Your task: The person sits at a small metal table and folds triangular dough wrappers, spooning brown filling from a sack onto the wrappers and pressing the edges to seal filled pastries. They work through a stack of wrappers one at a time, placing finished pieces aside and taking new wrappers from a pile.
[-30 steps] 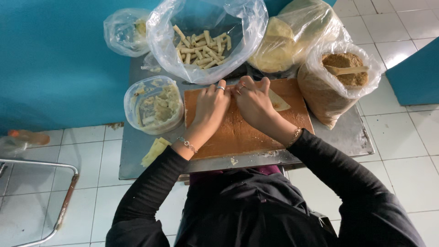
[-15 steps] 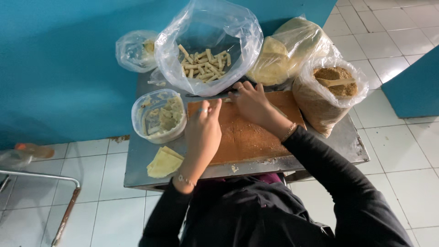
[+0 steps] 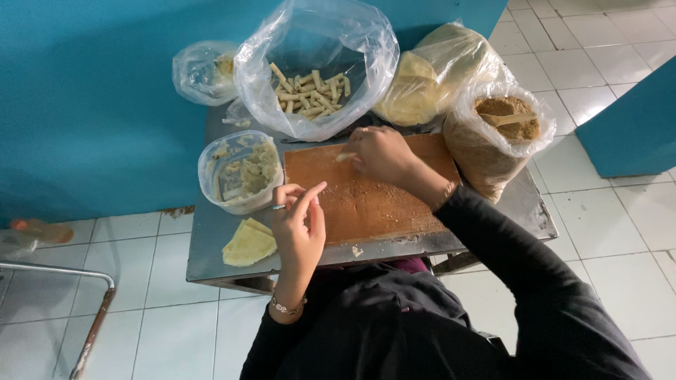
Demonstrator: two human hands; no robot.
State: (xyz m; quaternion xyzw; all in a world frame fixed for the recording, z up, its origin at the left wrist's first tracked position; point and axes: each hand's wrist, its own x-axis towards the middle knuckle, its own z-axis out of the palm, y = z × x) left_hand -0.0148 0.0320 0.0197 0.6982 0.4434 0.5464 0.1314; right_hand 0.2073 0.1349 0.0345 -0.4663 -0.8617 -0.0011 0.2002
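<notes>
Brown wooden board (image 3: 366,200) lies on a grey metal table (image 3: 211,232), dusted with crumbs. Head view: right hand (image 3: 380,155) is at the board's far edge, fingers pinched on a small pale roll (image 3: 345,157) that rests on the board just below the big clear bag. Left hand (image 3: 299,225) hovers over the board's left edge, loosely open, forefinger stretched out, holding nothing; a ring and a wrist bracelet show. Just left of it sits a clear plastic tub (image 3: 239,172) of pale filling, and nearer the table's front edge lie folded yellow wrappers (image 3: 248,243), close to the left wrist. Big clear bag (image 3: 317,67) behind the board holds many finished pale rolls. To its left a small bag (image 3: 204,70), to its right a bag of round yellow sheets (image 3: 429,74). Bag of brown crumbs (image 3: 500,134) with a scoop in it stands at the board's right end, beside the right forearm. Teal wall behind, white floor tiles around
</notes>
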